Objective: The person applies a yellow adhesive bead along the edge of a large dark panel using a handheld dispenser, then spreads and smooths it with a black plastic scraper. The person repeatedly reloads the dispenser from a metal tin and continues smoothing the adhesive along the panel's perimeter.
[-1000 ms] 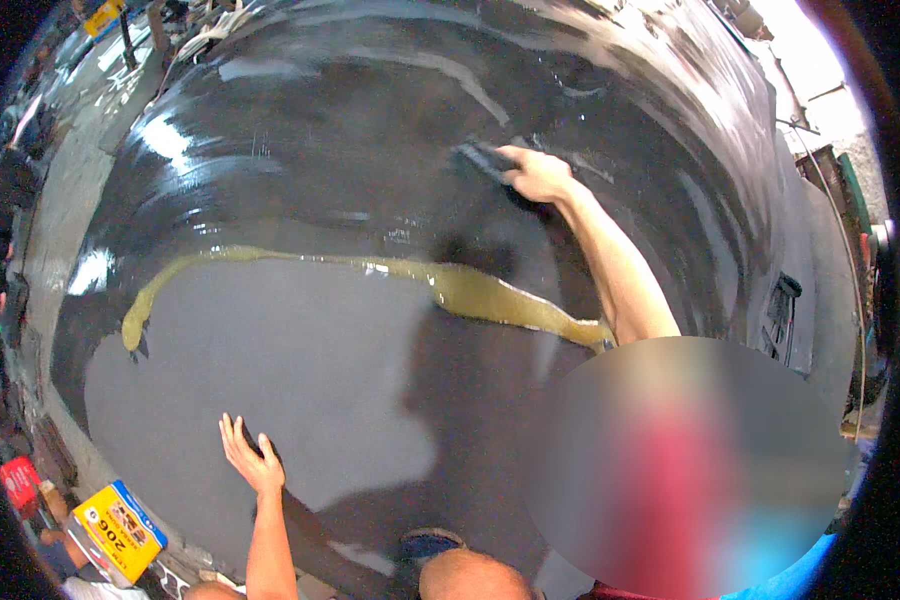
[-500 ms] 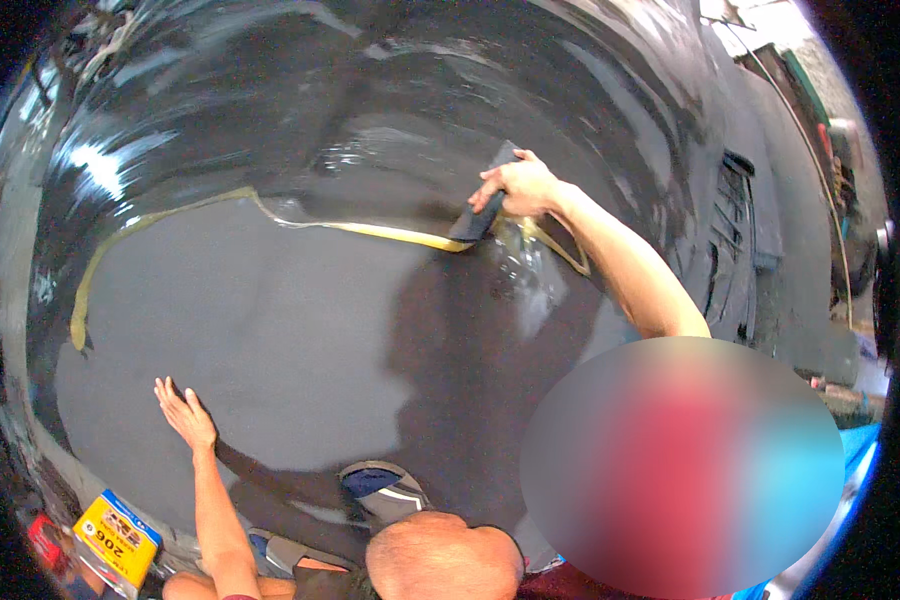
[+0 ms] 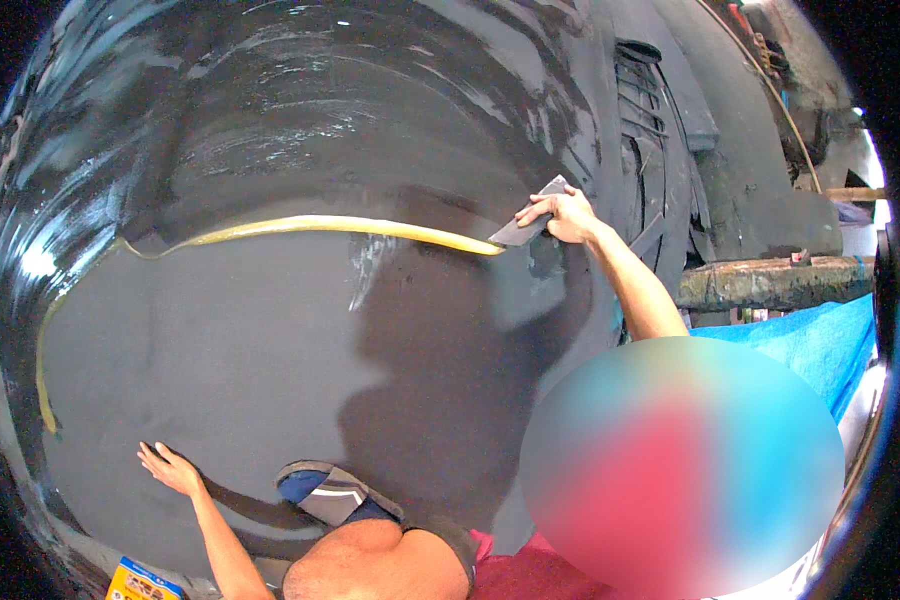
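My right hand [image 3: 568,213] reaches far out and grips a flat scraper [image 3: 532,226] at the end of the yellow line [image 3: 340,226]. My left hand [image 3: 170,468] lies open, fingers spread, on the large dark sheet [image 3: 250,350].

Outdoor repair yard: huge dark coated hull-like panel [image 3: 270,380], rusty pipe [image 3: 770,282], blue tarp [image 3: 820,345], daylight at edge.

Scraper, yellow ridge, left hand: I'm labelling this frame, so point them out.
scraper [image 3: 530,222], head view, flat blade.
yellow ridge [image 3: 320,226], head view, mid-length.
left hand [image 3: 170,468], head view, back of hand.
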### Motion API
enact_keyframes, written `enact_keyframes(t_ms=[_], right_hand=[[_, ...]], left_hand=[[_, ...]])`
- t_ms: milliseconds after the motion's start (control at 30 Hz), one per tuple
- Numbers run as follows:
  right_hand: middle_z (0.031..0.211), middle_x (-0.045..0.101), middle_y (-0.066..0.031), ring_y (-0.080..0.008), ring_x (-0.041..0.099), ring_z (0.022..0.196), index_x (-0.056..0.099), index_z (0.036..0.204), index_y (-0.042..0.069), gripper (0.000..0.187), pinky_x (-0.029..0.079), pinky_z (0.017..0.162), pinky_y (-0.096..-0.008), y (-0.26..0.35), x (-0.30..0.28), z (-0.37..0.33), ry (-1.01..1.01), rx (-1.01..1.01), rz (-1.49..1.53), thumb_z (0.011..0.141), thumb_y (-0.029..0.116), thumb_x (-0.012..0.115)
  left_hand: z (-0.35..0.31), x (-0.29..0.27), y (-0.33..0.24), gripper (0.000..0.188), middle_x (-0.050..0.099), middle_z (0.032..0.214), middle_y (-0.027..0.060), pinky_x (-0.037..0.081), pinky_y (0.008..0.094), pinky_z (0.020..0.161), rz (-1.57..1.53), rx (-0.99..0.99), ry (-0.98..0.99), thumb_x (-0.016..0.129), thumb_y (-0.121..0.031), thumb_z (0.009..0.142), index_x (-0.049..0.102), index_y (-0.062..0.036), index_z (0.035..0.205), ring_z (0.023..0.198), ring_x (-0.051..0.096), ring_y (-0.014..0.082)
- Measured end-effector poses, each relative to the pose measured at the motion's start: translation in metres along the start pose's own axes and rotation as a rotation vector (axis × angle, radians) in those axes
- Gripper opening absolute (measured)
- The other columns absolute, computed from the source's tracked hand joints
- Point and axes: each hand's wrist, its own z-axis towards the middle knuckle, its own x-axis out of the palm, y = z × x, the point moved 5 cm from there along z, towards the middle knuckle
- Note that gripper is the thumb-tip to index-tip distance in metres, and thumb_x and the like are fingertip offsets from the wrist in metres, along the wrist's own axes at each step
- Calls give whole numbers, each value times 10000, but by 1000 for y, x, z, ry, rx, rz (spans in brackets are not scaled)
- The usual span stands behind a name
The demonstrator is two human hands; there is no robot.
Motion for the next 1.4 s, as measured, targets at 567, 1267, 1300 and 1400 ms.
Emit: enact_keyframes(t_ms=[567,1267,1300,1400], right_hand=[[1277,736,-53,-221,659,1248,775,1217,265,628,474,1089,-359,-122,15,-56,-636,152,475,750,-8,457],[1297,713,-38,-267,653,1204,755,1222,243,522,515,1011,-401,88,270,-314,-969,739,183,811,5,538],[1321,698,-66,-267,653,1188,724,1277,220,514,512,1019,-420,117,297,-316,-1003,553,-10,836,23,547],[1249,721,-131,-382,673,1145,615,1394,140,461,539,960,-495,213,306,-301,-823,442,193,936,176,582]], left_hand=[[-22,-18,0,575,263,1673,217,208,527,1253,-41,164,105,403,-422,1111,376,-113,1595,1547,228,418],[-14,-12,6,545,409,1603,215,338,539,1188,45,213,-67,465,-453,1084,498,-133,1524,1470,385,432],[-18,-10,3,547,406,1604,215,334,535,1192,43,218,-50,462,-453,1085,496,-127,1524,1470,386,427],[-10,-21,7,567,406,1601,216,338,522,1192,56,260,-34,455,-466,1087,492,-106,1523,1466,394,409]])
